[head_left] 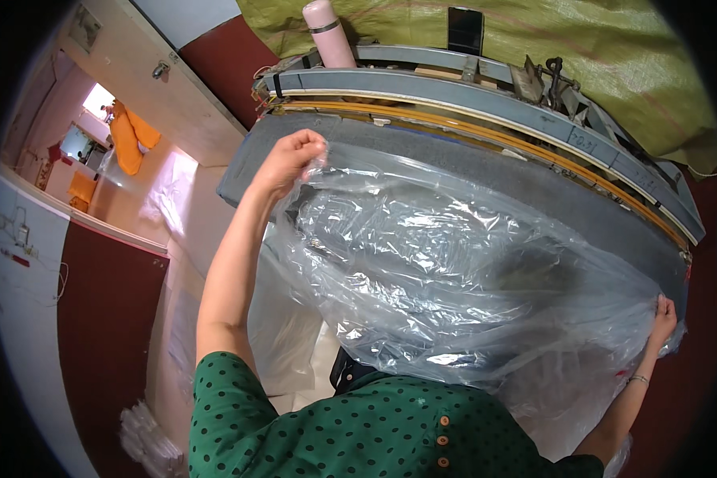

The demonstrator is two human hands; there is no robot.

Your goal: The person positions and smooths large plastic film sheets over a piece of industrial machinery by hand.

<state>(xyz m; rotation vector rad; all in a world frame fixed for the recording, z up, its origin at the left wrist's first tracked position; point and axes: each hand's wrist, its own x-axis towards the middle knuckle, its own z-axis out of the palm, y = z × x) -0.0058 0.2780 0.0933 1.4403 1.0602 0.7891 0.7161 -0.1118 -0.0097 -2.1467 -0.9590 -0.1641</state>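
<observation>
Head view shows the left hand [293,159] up at ten o'clock, its fingers [311,147] pinched tight on one corner of a big clear plastic bag [462,279] that spreads across the middle over the grey desk [534,179]. Over at four o'clock the right hand [663,317] grips the other edge, fingers curled shut on the plastic. I think the bag is very light, floppy, crinkly and slippery, so the edges and corners are the best places to hold.

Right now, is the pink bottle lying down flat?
No, the pink bottle stands upright at the far edge of the machine.
</observation>
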